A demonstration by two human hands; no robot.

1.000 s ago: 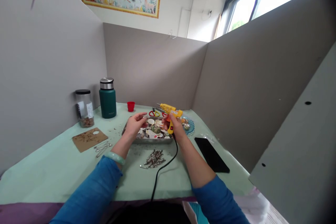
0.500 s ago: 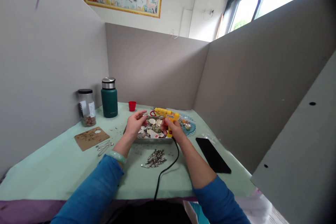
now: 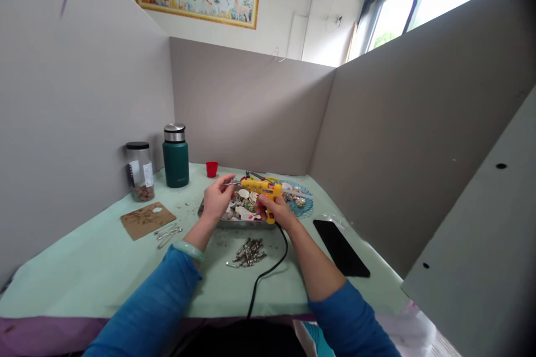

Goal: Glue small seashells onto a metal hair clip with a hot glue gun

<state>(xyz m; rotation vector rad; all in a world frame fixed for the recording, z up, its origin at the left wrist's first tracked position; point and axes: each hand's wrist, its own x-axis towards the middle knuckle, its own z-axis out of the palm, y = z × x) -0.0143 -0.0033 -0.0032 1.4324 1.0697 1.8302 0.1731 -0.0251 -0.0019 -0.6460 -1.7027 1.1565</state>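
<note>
Right hand (image 3: 274, 210) grips hot glue gun (image 3: 259, 187), nozzle now swung left, beside left hand (image 3: 218, 199) pinching small silvery piece (image 3: 229, 183); looks positioned for glue. Shell tray (image 3: 247, 225) below grips, metal clip pile (image 3: 250, 252) nearer wearer.

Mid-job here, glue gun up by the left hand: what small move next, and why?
Probably squeeze the glue gun lightly: the right hand grips it, and its front end points toward the small silvery piece the left hand pinches.

Left hand (image 3: 216, 201) pinching, right hand (image 3: 282, 212) fist-gripped.
</note>
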